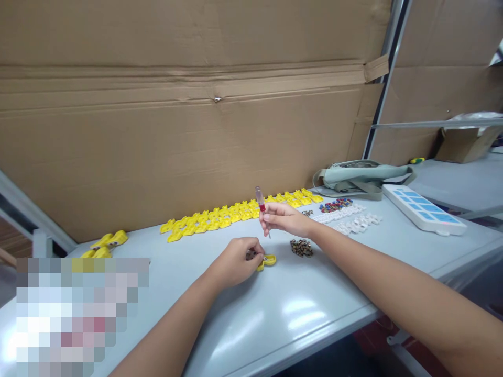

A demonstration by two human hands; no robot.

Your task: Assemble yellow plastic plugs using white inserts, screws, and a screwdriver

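Note:
My left hand (pixel 240 259) is closed on a yellow plastic part (pixel 269 260) at the tabletop, its fingers covering much of the piece. Some small metal shows under those fingers, too hidden to name. Above and to the right, my right hand (pixel 283 217) grips a screwdriver (pixel 259 196) with a clear and red handle. The shaft points down, its tip a little above the yellow part and apart from it. A heap of small brass-coloured metal pieces (pixel 302 248) lies just right of the yellow part, below my right wrist.
Rows of yellow parts (pixel 214 219) run along the cardboard wall (pixel 188 157). White plastic pieces (pixel 357 224), red and blue bits (pixel 336 204), a pale green bag (pixel 357 175) and a white case with blue panels (pixel 424 208) stand right. Joined yellow pieces (pixel 110 240) lie left, by a blurred-out patch.

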